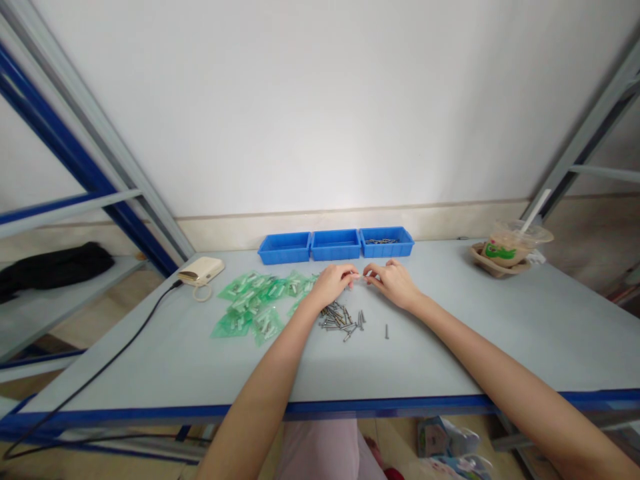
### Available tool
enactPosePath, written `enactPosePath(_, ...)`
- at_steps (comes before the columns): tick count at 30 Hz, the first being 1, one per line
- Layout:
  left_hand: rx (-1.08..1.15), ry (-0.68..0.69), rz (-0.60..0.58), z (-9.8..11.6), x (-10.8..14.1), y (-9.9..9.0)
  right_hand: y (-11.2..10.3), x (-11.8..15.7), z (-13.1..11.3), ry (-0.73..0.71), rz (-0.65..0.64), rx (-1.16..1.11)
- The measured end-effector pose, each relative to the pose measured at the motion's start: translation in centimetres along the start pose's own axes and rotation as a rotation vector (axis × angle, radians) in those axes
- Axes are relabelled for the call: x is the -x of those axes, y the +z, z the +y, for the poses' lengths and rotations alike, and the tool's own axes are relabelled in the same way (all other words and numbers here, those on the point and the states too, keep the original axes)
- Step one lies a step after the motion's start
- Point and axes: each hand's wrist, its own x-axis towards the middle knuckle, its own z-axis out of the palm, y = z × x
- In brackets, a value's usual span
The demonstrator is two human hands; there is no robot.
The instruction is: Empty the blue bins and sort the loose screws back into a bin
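My left hand [333, 285] and my right hand [393, 283] come close together over the middle of the table, fingertips pinched. What they pinch is too small to make out. Just below my left hand lies a loose pile of metal screws [337, 317], partly hidden by that hand and forearm. A single screw [387, 331] stands apart, nearer the front edge and below my right hand. Left of my left forearm, several green plastic bags [250, 300] with small pale and metal parts inside lie heaped, some partly covered by the arm.
Along the wall stand three blue bins [335, 245]; the right one holds screws [383, 241]. A cream-coloured device [203, 270] with a black cable [125, 343] sits at the left. On the right, a drink cup [507, 243] with a straw rests in a cardboard holder [500, 267].
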Motion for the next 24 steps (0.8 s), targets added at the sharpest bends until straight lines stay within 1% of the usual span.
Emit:
enactPosePath(3,-0.016,-0.009,0.004,0.13,0.05,-0.01,-0.02,0.03,0.06,0.001,0.014,0.007)
enactPosePath(9,0.021,-0.013,0.033,0.07,0.05,0.23,-0.27,0.01,0.07,-0.006,0.027,0.035)
enactPosePath(13,-0.032,-0.02,0.033,0.19,0.0,-0.03,-0.31,0.07,-0.02,-0.016,0.034,0.039)
enactPosePath(18,-0.1,-0.023,0.074,0.34,0.01,-0.18,-0.2,0.1,-0.16,-0.023,0.049,0.027)
enactPosePath(24,-0.092,-0.024,0.047,0.66,0.1,-0.08,-0.22,0.04,-0.06,0.014,0.023,0.031)
